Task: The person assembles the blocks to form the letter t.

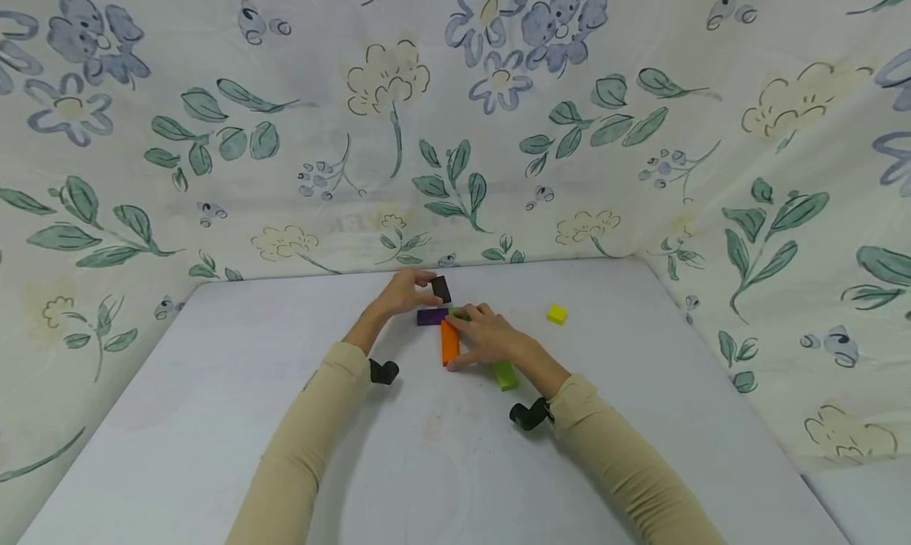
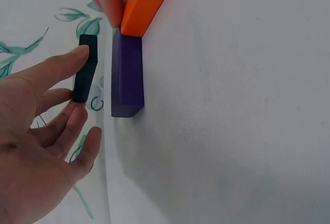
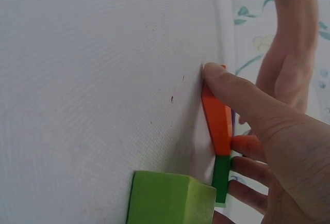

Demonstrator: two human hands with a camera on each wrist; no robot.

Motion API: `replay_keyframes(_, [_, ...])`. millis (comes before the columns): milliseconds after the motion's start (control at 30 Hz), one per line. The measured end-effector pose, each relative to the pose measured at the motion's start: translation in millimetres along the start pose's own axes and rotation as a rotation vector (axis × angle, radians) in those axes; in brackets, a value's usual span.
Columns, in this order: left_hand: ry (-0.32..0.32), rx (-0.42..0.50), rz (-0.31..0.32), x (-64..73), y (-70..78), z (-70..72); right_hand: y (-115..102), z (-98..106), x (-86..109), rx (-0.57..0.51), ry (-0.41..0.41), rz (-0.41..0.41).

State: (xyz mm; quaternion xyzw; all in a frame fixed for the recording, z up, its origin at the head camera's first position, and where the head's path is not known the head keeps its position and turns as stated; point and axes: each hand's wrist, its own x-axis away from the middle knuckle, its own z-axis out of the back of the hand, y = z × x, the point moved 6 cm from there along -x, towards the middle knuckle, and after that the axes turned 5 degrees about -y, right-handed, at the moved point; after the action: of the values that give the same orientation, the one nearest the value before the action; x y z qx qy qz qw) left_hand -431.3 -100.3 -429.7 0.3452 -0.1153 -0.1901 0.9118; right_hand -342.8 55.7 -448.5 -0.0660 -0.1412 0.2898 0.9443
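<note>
A black block (image 1: 441, 289) stands tilted between the thumb and fingers of my left hand (image 1: 402, 293), which pinches it just beyond the purple block (image 1: 432, 317). In the left wrist view the purple block (image 2: 129, 77) lies lengthwise, one end against the orange block (image 2: 147, 4). My right hand (image 1: 491, 335) holds the orange block (image 1: 450, 346), thumb at its near end and fingers at the far end. Those fingers partly hide a dark green block (image 3: 221, 177), which meets the orange one in the right wrist view.
A light green block (image 1: 506, 376) lies under and just right of my right hand. Farther right sits a small yellow block (image 1: 557, 314). Flower-printed cloth (image 1: 455, 173) rises behind the white table (image 1: 427, 466). Black wrist cameras (image 1: 528, 415) hang below both forearms.
</note>
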Motion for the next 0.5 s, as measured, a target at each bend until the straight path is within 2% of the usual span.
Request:
replay_keyframes(167, [-0.007, -0.004, 0.005, -1.9, -1.0, -4.2, 0.6, -2.3, -0.8, 0.0, -0.004, -0.008])
replay_keyframes(500, [-0.009, -0.051, -0.03, -5.2, 0.8, -6.0, -0.3, -0.2, 0.5, 0.008, 0.006, -0.007])
